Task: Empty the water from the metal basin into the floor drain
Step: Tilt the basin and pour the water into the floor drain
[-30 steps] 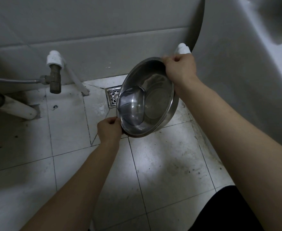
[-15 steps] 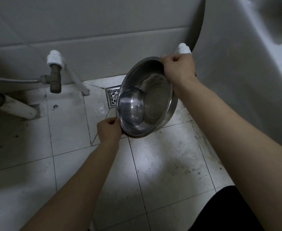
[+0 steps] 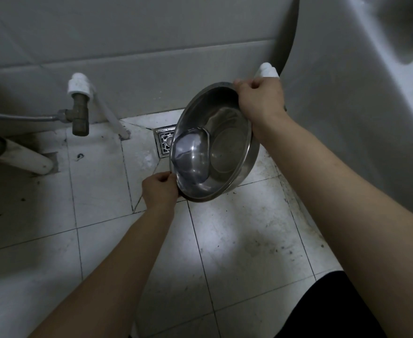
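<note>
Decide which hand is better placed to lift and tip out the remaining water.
Right. The right hand grips the basin's raised far rim, while the water pools near the left hand, above the drain.

Grimy white tiled floor (image 3: 237,240), square metal drain (image 3: 164,142), perhaps damp

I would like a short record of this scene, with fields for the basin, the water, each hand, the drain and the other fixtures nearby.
basin: metal basin, held tilted above the floor, lower side toward the drain
water: water pooled against the lower left wall of the basin; no stream visible
left hand: left hand grips the near lower rim
right hand: right hand grips the far upper rim
drain: floor drain, square metal grate, partly hidden behind the basin
fixtures: brass valve and white pipe at the left wall
floor: tiled floor, stained
</note>
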Action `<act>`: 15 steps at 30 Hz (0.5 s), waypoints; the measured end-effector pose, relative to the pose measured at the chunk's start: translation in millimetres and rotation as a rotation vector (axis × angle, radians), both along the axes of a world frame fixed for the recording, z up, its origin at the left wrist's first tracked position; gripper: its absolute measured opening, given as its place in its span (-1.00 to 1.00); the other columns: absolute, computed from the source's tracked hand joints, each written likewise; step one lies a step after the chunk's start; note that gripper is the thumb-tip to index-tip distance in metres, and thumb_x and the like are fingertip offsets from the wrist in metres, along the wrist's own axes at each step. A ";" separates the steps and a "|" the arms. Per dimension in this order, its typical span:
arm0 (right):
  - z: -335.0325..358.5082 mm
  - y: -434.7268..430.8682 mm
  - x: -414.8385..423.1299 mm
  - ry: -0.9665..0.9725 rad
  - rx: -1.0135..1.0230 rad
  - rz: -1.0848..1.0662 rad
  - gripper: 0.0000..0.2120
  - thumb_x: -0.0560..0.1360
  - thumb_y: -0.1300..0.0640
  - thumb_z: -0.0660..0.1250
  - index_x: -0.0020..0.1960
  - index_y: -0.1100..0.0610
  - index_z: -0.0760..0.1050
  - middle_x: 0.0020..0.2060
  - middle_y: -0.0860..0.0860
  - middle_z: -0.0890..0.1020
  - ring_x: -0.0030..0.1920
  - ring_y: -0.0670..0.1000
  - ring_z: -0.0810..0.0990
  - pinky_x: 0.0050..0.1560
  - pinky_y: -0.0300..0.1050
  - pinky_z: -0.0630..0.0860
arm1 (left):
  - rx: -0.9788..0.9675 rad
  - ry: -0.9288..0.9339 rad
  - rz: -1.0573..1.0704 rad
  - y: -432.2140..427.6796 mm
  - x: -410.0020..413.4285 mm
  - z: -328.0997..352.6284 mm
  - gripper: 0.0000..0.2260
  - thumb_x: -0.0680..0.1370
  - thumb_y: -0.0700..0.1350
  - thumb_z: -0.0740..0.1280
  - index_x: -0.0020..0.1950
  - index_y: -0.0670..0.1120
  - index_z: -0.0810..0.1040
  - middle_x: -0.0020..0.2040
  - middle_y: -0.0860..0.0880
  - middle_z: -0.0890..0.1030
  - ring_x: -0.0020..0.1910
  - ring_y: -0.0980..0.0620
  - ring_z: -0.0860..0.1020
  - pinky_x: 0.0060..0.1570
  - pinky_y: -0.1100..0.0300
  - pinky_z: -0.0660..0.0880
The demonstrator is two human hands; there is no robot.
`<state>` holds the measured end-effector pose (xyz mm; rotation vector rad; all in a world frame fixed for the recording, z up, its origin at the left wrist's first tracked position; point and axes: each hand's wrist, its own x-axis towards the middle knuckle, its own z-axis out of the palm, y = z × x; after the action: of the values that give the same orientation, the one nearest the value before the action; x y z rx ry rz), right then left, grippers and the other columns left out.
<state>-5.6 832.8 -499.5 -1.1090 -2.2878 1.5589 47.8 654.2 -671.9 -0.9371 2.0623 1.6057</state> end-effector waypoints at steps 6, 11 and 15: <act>0.8 -1.9 0.0 -0.008 0.008 0.007 -0.65 0.62 0.13 0.36 0.27 0.39 0.51 0.33 0.27 0.57 0.15 0.06 0.59 0.29 0.12 0.56 | 0.009 -0.002 -0.006 -1.2 0.1 -0.4 -0.87 0.59 -0.26 0.38 0.02 -0.08 0.69 -0.22 0.03 0.65 -0.21 -0.01 0.67 -0.03 0.08 0.66; 3.7 -2.6 -1.0 -0.025 0.026 0.019 -0.65 0.62 0.12 0.36 0.12 0.46 0.47 0.23 0.30 0.62 0.21 0.25 0.63 0.29 0.23 0.58 | 0.004 -0.005 -0.001 -1.1 -0.1 -1.7 -0.82 0.57 -0.27 0.40 -0.14 -0.01 0.66 -0.25 0.04 0.65 -0.26 0.03 0.66 -0.10 0.11 0.65; 4.1 -4.9 -0.2 -0.009 0.026 0.023 -0.58 0.63 0.13 0.35 0.28 0.47 0.45 0.34 0.33 0.55 0.30 0.27 0.57 0.30 0.15 0.54 | 0.009 -0.012 0.001 -2.1 0.1 -3.3 -0.84 0.57 -0.27 0.40 -0.09 -0.04 0.69 -0.23 0.03 0.65 -0.21 -0.02 0.68 -0.03 0.03 0.68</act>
<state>-5.8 828.0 -495.4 -1.0890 -2.3281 1.5316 47.9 652.1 -675.3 -0.9421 2.0458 1.6046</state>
